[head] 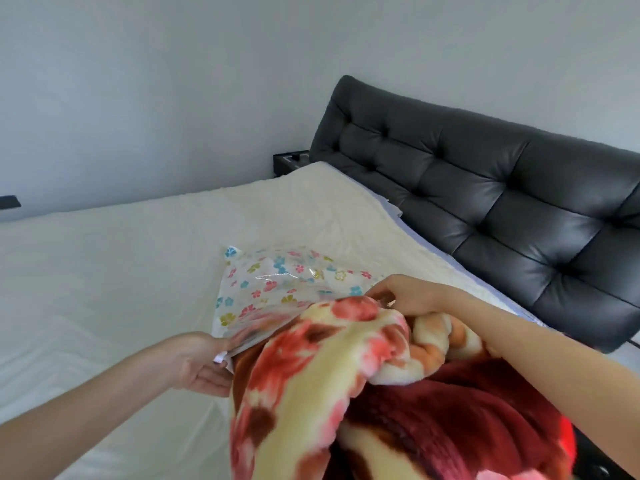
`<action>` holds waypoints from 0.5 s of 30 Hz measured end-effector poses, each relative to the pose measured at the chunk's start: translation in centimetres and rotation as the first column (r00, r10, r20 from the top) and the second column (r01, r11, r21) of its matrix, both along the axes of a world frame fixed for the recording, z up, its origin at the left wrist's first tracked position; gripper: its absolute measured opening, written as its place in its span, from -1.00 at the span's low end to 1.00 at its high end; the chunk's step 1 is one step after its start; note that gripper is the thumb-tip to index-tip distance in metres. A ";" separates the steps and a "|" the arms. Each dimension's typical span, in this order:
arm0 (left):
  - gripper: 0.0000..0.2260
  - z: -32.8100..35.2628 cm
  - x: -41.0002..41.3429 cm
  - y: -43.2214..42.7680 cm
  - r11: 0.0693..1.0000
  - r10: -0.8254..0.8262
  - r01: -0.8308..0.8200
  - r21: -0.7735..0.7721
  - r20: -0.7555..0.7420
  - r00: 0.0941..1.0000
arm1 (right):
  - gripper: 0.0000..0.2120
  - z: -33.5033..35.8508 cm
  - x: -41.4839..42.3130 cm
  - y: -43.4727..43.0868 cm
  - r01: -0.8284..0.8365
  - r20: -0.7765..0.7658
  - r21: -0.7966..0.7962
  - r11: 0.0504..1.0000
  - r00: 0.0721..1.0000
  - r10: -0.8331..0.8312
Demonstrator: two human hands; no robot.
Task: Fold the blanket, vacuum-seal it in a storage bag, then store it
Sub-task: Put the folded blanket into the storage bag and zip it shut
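Note:
A thick fleece blanket (346,393), cream and dark red with pink flowers, is bundled at the bottom right of the head view. Its front end sits at the mouth of a clear storage bag (277,282) printed with small coloured flowers, which lies flat on the bed. My left hand (197,363) grips the bag's near left edge at the opening. My right hand (405,294) pinches the bag's opening edge on the right side, above the blanket. The lower part of the bag is hidden under the blanket.
The bed (104,289) has a cream sheet spreading wide to the left. A dark padded headboard (485,202) runs along the right side. A dark bedside table (289,162) stands in the far corner by the white wall.

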State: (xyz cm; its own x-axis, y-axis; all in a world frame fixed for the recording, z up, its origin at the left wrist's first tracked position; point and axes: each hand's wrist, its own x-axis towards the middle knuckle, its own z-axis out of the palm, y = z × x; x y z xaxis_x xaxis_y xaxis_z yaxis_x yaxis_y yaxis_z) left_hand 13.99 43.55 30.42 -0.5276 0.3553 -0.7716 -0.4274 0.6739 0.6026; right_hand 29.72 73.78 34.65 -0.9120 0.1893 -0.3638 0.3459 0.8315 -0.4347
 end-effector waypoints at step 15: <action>-0.83 -2.1 -5.5 4.0 0.991 0.133 -0.133 0.014 0.051 0.990 | -0.50 0.8 -5.7 -9.9 -0.373 -0.092 0.589 0.717 0.851 0.518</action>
